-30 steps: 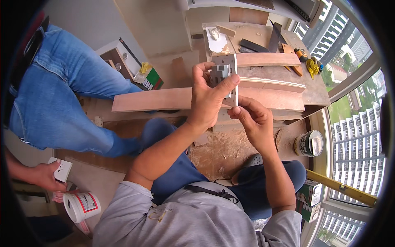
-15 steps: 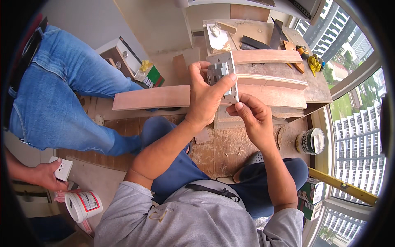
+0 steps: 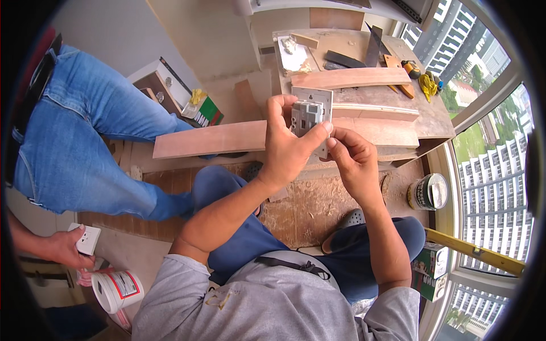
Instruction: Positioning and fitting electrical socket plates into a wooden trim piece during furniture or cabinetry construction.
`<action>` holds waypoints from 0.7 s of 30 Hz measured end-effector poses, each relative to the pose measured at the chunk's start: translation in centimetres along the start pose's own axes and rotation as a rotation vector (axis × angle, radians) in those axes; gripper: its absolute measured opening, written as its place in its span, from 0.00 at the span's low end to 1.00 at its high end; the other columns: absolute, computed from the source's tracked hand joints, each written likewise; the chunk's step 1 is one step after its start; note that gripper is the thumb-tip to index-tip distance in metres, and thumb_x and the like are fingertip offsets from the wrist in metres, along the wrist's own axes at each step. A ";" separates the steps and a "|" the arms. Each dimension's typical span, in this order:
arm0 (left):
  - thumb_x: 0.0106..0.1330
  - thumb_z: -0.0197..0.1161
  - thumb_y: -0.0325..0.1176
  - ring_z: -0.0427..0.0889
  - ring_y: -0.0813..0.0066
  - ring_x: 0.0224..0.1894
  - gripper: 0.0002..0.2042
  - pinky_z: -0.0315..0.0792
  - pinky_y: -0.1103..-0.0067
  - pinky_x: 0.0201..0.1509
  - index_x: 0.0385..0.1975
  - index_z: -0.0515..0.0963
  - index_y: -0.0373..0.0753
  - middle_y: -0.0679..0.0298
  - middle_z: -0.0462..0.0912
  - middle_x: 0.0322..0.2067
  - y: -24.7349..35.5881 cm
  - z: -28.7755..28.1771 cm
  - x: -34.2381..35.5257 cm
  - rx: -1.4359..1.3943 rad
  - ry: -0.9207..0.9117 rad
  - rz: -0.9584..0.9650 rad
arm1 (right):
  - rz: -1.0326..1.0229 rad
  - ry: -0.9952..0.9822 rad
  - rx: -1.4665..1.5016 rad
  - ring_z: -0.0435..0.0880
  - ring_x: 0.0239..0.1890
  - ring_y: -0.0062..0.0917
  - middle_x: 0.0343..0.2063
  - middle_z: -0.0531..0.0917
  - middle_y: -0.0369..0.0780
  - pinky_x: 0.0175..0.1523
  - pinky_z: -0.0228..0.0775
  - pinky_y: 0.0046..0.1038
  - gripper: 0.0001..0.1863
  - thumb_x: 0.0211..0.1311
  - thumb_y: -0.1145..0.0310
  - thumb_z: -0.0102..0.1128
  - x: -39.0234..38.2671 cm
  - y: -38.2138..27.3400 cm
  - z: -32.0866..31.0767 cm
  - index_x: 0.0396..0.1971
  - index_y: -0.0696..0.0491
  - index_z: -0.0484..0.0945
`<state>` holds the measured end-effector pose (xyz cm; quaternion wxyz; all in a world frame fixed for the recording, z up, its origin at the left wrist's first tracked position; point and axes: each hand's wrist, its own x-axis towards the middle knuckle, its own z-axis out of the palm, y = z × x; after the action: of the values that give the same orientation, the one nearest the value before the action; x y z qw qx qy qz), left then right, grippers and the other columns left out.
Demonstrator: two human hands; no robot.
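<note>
Between my hands is a wall socket (image 3: pixel 307 116), its back with grey housing and terminals turned toward me and its pale plate behind. My left hand (image 3: pixel 291 142) grips it, fingers round the left edge and thumb across the lower part. At the right edge, my right hand (image 3: pixel 351 153) pinches the plate's lower corner between thumb and curled fingers. Another person's hand (image 3: pixel 65 248) at the lower left holds a second white wall socket (image 3: pixel 89 240), face up.
A long wooden board (image 3: pixel 210 140) juts left from a low worktable (image 3: pixel 438 122). More wooden strips (image 3: pixel 358 77) and a hand saw (image 3: pixel 406 85) lie on it. A tub (image 3: pixel 427 192) stands right, a white bucket (image 3: pixel 116 288) lower left, a yellow spirit level (image 3: pixel 478 253) by the window.
The wall socket has turned so more of its back faces me, and it sits slightly lower. My right fingers stay at its edge. The other person's hand has barely moved.
</note>
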<state>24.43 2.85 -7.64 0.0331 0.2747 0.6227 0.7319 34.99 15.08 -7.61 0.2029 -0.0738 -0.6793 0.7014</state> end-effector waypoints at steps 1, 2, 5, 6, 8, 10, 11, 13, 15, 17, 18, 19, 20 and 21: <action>0.61 0.76 0.28 0.76 0.78 0.48 0.29 0.77 0.78 0.49 0.55 0.62 0.36 0.60 0.72 0.47 0.1 0.0 0.1 0.061 -0.021 0.043 | -0.015 0.005 -0.027 0.81 0.33 0.13 0.32 0.86 0.34 0.41 0.77 0.21 0.12 0.75 0.70 0.60 0.0 0.1 0.0 0.50 0.62 0.84; 0.61 0.76 0.28 0.76 0.78 0.48 0.29 0.77 0.78 0.49 0.55 0.62 0.36 0.60 0.72 0.47 0.3 0.0 0.0 0.065 -0.022 0.031 | -0.003 0.006 -0.023 0.81 0.33 0.13 0.32 0.86 0.34 0.41 0.77 0.21 0.12 0.75 0.70 0.60 0.1 0.3 0.0 0.50 0.62 0.84; 0.60 0.76 0.28 0.76 0.79 0.46 0.29 0.77 0.78 0.49 0.54 0.62 0.36 0.61 0.74 0.45 0.4 0.2 0.4 0.035 -0.009 -0.002 | -0.036 0.036 0.035 0.80 0.33 0.13 0.32 0.85 0.33 0.41 0.76 0.21 0.12 0.75 0.72 0.57 0.3 0.3 0.4 0.48 0.63 0.83; 0.60 0.76 0.28 0.76 0.79 0.46 0.29 0.77 0.78 0.49 0.54 0.62 0.36 0.61 0.74 0.45 0.2 0.2 0.5 0.037 -0.009 -0.010 | -0.028 0.037 0.038 0.80 0.33 0.13 0.32 0.85 0.33 0.41 0.76 0.21 0.12 0.75 0.72 0.57 0.4 0.5 0.1 0.48 0.63 0.83; 0.60 0.76 0.28 0.76 0.80 0.44 0.28 0.77 0.79 0.48 0.52 0.62 0.36 0.62 0.74 0.44 -0.2 0.1 0.8 -0.027 -0.051 -0.078 | 0.029 -0.035 0.069 0.79 0.33 0.12 0.33 0.85 0.33 0.41 0.75 0.20 0.11 0.75 0.72 0.56 0.7 0.8 -0.7 0.47 0.63 0.83; 0.60 0.76 0.27 0.76 0.80 0.44 0.27 0.78 0.80 0.46 0.51 0.62 0.37 0.62 0.74 0.42 -0.3 0.1 0.7 0.008 -0.052 -0.038 | 0.058 -0.024 0.158 0.79 0.33 0.12 0.34 0.85 0.33 0.41 0.73 0.18 0.11 0.74 0.72 0.56 0.7 0.8 -0.4 0.46 0.62 0.84; 0.60 0.76 0.27 0.77 0.80 0.43 0.27 0.78 0.80 0.46 0.51 0.63 0.37 0.62 0.74 0.42 -0.1 0.1 0.7 0.033 -0.048 -0.050 | 0.048 -0.023 0.126 0.80 0.34 0.13 0.34 0.85 0.34 0.42 0.75 0.19 0.12 0.74 0.72 0.56 0.5 0.9 -0.3 0.48 0.62 0.83; 0.61 0.76 0.27 0.77 0.80 0.43 0.26 0.78 0.80 0.45 0.51 0.63 0.37 0.62 0.74 0.42 0.0 0.1 0.8 0.056 -0.047 -0.061 | 0.035 -0.021 0.093 0.81 0.35 0.13 0.35 0.86 0.34 0.43 0.77 0.20 0.12 0.74 0.72 0.56 0.6 0.9 -0.5 0.49 0.63 0.83; 0.60 0.76 0.27 0.78 0.80 0.43 0.27 0.79 0.79 0.46 0.51 0.63 0.36 0.62 0.75 0.43 -0.1 0.0 0.9 -0.013 -0.033 -0.087 | 0.163 -0.087 0.251 0.83 0.38 0.15 0.38 0.86 0.36 0.47 0.82 0.22 0.14 0.73 0.74 0.56 0.6 0.5 -0.7 0.53 0.63 0.82; 0.60 0.76 0.27 0.78 0.80 0.43 0.27 0.79 0.79 0.46 0.52 0.63 0.36 0.61 0.75 0.43 -0.5 -0.2 1.0 -0.021 -0.026 -0.074 | 0.148 -0.115 0.235 0.83 0.39 0.16 0.39 0.86 0.36 0.48 0.83 0.23 0.15 0.73 0.75 0.55 0.4 0.0 -0.8 0.55 0.63 0.81; 0.61 0.76 0.27 0.78 0.80 0.43 0.27 0.79 0.79 0.47 0.52 0.63 0.36 0.61 0.75 0.43 -0.6 -0.3 1.1 -0.029 -0.018 -0.063 | 0.134 -0.145 0.218 0.84 0.40 0.16 0.40 0.86 0.37 0.49 0.85 0.25 0.16 0.73 0.76 0.55 0.4 -0.1 -0.9 0.56 0.63 0.80; 0.61 0.76 0.27 0.78 0.80 0.43 0.27 0.79 0.79 0.47 0.52 0.63 0.36 0.61 0.75 0.43 -0.5 -0.4 1.1 -0.029 -0.017 -0.061 | 0.133 -0.146 0.219 0.84 0.40 0.16 0.40 0.86 0.37 0.49 0.85 0.25 0.16 0.73 0.76 0.55 0.4 0.0 -0.9 0.56 0.63 0.80; 0.61 0.76 0.27 0.78 0.79 0.43 0.27 0.79 0.79 0.47 0.52 0.63 0.36 0.61 0.74 0.44 -0.5 -0.5 1.1 -0.015 -0.024 -0.062 | 0.124 -0.165 0.187 0.84 0.41 0.17 0.41 0.86 0.37 0.50 0.84 0.25 0.17 0.72 0.77 0.54 0.4 0.1 -1.1 0.58 0.63 0.80; 0.61 0.76 0.28 0.78 0.79 0.44 0.27 0.79 0.79 0.47 0.52 0.63 0.36 0.60 0.74 0.44 -0.5 -0.5 1.1 0.000 -0.030 -0.063 | 0.116 -0.184 0.154 0.84 0.42 0.17 0.41 0.86 0.37 0.50 0.84 0.25 0.18 0.72 0.78 0.53 0.4 0.2 -1.2 0.59 0.63 0.79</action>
<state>23.13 2.97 -7.71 0.0657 0.2659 0.6303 0.7264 35.04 16.35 -7.76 0.1039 -0.0326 -0.6336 0.7660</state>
